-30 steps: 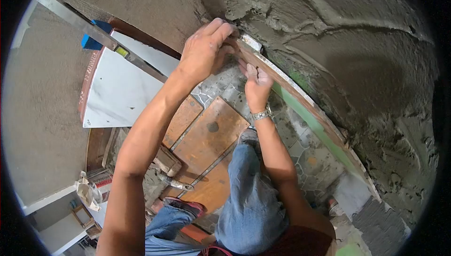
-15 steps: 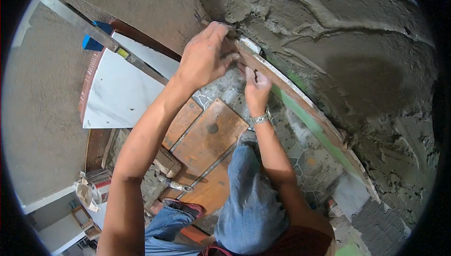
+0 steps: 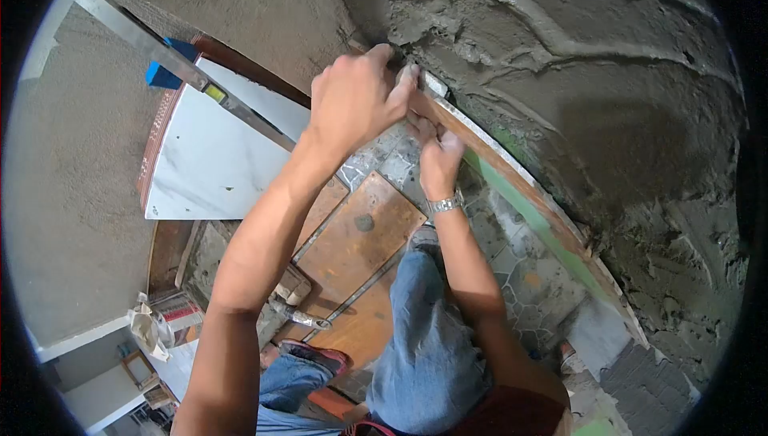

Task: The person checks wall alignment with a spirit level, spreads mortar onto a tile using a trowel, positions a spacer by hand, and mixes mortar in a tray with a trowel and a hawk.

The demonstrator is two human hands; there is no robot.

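A long thin wooden strip [image 3: 520, 182] with a pale crusted top edge runs along the border of the wet grey mortar [image 3: 624, 108]. My left hand [image 3: 358, 94] is at its upper end, thumb and fingers apart around the end of the strip, some fingertips near the mortar. Just below, my right hand [image 3: 440, 152] has its fingers curled against the strip's near face; the fingertips are partly hidden, and what they hold is too small to make out. A green band [image 3: 552, 236] lies under the strip.
A metal level [image 3: 152, 48] crosses a white marble-look slab [image 3: 204, 148] at the left, beside a blue piece [image 3: 162, 76]. Orange-brown boards [image 3: 360, 228] lie on the patterned floor, with a hammer-like tool [image 3: 300, 314] near my foot. A bag [image 3: 150, 330] is at lower left.
My left hand has shifted slightly, its thumb moving up to the strip's top edge with the fingers spreading. My right hand stays beside the strip, with its fingers a little lower.
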